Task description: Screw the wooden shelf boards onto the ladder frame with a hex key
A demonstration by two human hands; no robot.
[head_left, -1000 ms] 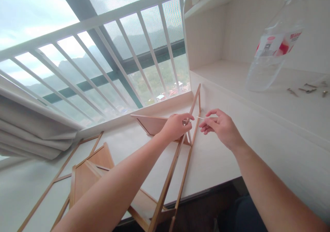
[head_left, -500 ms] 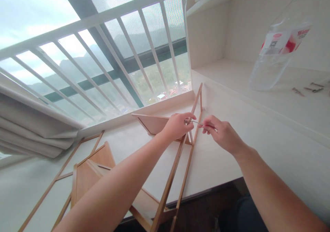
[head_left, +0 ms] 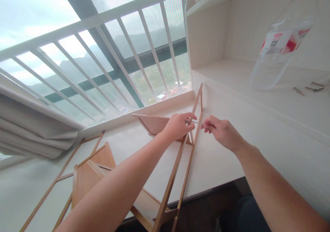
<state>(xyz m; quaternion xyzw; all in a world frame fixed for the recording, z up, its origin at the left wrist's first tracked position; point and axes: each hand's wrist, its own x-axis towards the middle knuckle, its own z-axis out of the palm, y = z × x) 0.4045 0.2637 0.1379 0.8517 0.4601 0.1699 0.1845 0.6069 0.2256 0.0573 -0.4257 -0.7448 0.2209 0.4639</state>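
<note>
— Where's the tool?

— I see the thin metal tool (head_left: 198,122) pinched in my right hand (head_left: 222,134), fingers closed round its near end; its tip reaches left to the frame (head_left: 180,156), touching it just by my left hand (head_left: 177,125).

— And the left?

— Curled shut on the frame's rail, thumb on top; the frame stands tilted on the desk (head_left: 219,163), a panel (head_left: 154,123) just left of it; screws (head_left: 309,87) lie well right of the frame, beside a bottle (head_left: 278,53).
</note>
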